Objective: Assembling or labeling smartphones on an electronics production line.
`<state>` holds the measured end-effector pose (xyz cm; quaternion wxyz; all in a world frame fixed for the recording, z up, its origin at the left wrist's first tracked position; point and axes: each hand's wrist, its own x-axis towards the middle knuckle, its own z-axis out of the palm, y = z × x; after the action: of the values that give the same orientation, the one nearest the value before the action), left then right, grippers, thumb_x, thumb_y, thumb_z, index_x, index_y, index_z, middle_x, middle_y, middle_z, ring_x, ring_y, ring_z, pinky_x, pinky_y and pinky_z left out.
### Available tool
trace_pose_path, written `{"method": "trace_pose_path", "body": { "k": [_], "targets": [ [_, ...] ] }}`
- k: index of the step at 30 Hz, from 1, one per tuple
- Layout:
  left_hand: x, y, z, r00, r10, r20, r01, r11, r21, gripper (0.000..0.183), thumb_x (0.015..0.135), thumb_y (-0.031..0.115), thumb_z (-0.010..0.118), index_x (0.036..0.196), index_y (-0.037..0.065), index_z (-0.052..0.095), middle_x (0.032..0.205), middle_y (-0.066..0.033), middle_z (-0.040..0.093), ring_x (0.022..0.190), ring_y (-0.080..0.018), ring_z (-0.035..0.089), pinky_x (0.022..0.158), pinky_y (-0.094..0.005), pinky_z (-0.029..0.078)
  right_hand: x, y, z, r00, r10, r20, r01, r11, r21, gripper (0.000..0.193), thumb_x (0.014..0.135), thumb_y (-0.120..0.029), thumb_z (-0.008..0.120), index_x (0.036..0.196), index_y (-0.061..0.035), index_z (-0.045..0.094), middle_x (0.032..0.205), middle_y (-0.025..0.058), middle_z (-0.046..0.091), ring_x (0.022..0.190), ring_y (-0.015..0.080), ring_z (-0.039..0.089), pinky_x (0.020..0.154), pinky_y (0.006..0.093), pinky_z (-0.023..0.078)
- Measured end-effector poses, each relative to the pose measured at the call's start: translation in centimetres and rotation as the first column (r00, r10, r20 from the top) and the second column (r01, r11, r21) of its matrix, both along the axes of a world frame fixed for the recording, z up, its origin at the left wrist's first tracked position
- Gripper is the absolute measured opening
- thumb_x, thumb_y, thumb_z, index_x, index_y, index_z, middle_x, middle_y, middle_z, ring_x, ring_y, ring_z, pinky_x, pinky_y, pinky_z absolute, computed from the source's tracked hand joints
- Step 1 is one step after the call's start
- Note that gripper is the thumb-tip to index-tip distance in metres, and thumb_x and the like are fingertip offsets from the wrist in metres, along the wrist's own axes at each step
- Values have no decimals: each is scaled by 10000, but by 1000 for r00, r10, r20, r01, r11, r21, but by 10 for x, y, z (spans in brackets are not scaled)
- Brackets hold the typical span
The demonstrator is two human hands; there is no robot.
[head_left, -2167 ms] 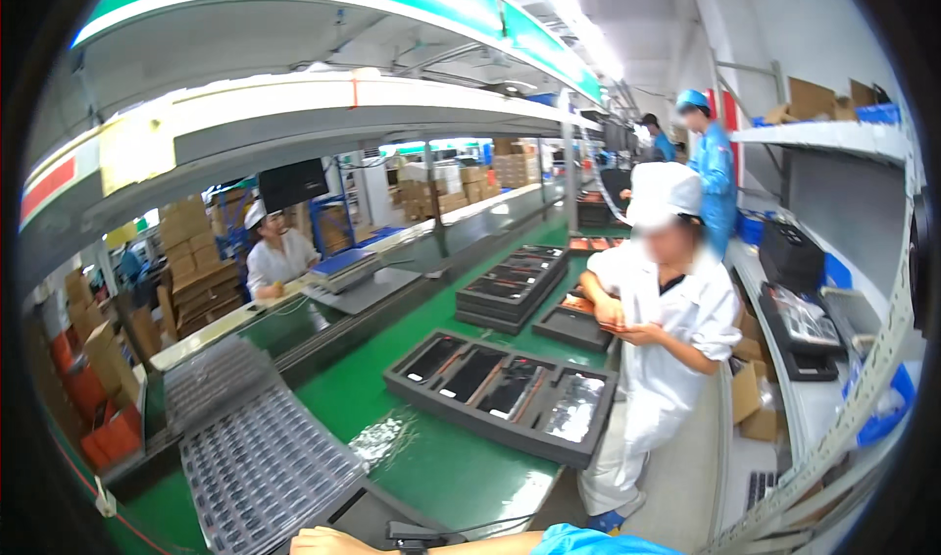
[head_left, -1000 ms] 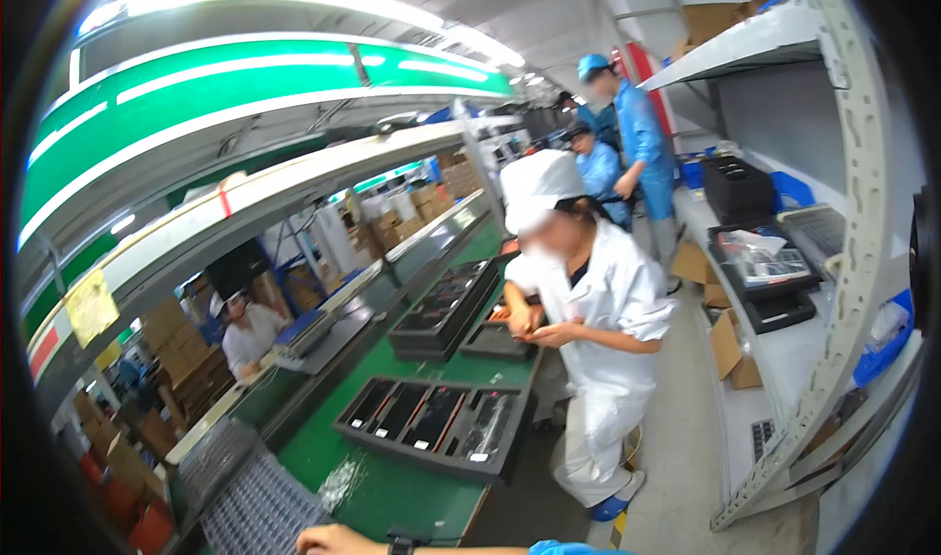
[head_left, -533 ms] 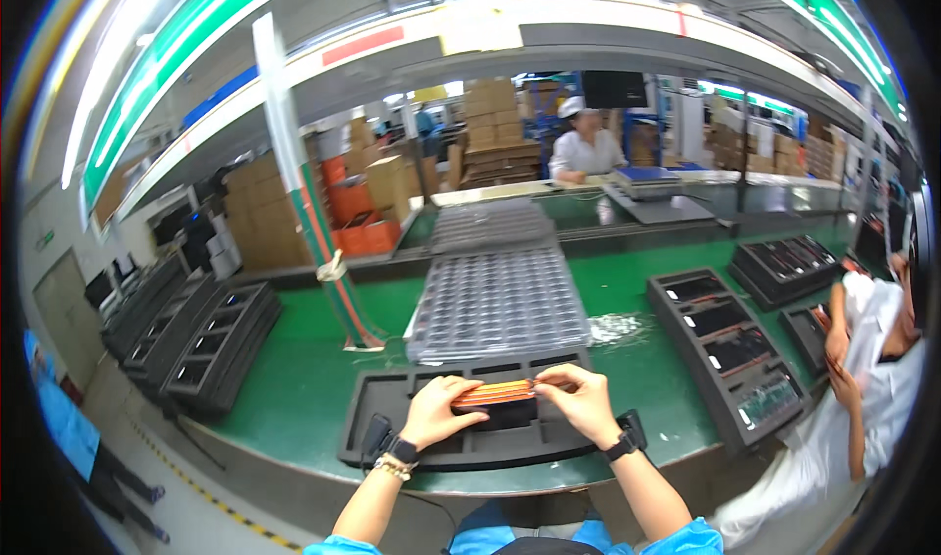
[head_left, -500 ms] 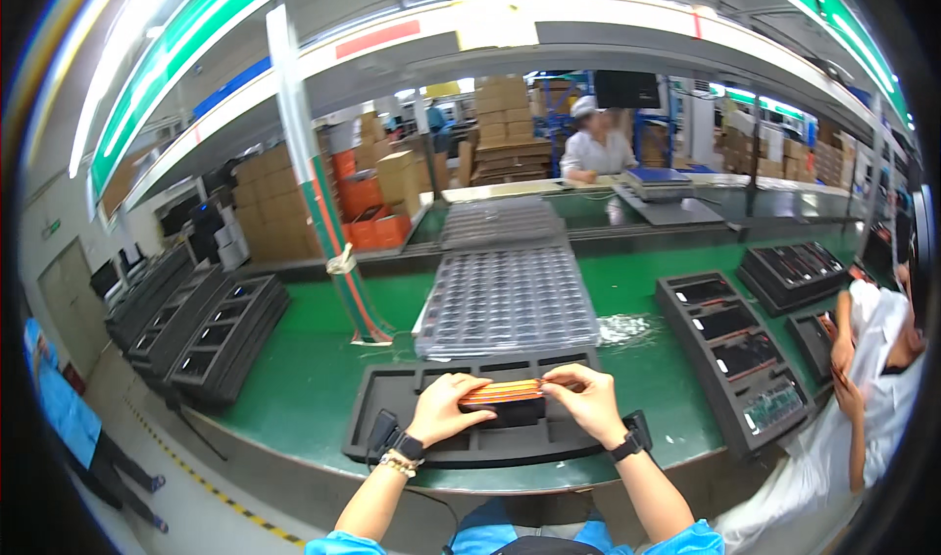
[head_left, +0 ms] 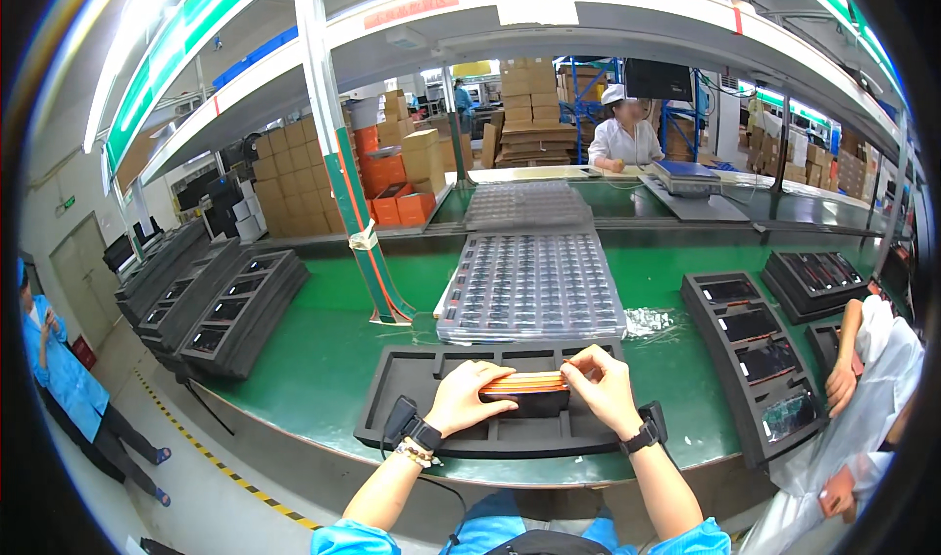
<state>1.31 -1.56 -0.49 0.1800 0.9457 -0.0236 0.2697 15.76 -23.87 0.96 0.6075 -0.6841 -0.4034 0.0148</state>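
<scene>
A small stack of thin, flat panels (head_left: 526, 382) with orange and white edges is held level between my two hands. My left hand (head_left: 470, 398) grips its left end, thumb along the near side and fingers behind. At the right end, my right hand (head_left: 600, 390) pinches the stack between thumb and fingertips. Directly below lies a black foam tray (head_left: 402, 445) with several compartments. A dark upright face shows under the orange edges; I cannot tell whether it belongs to the stack or the tray.
Beyond the tray sits a clear plastic blister tray (head_left: 529, 285) with small dark parts. Foam trays holding dark panels (head_left: 755, 359) stand at right, beside a co-worker's hand (head_left: 840, 386). More stacked foam trays (head_left: 235, 310) are at left. A green-and-metal post (head_left: 358, 231) rises behind the bench's left part.
The whole view has shifted, so the bench appears farther right. My hands still hold the stack over the foam tray. The co-worker's hands at right have moved apart.
</scene>
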Motion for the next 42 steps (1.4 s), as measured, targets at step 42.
{"method": "trace_pose_path", "body": {
  "k": [42],
  "targets": [
    [-2, -24, 27, 997, 78, -14, -74, 981, 180, 592, 798, 282, 796, 1301, 42, 598, 1211, -155, 646, 1114, -348, 589, 983, -441, 459, -9, -29, -25, 829, 166, 535, -82, 981, -178, 459, 920, -197, 656, 1345, -55, 554, 1408, 149, 550, 1281, 322, 514, 1025, 473, 396]
  ]
}}
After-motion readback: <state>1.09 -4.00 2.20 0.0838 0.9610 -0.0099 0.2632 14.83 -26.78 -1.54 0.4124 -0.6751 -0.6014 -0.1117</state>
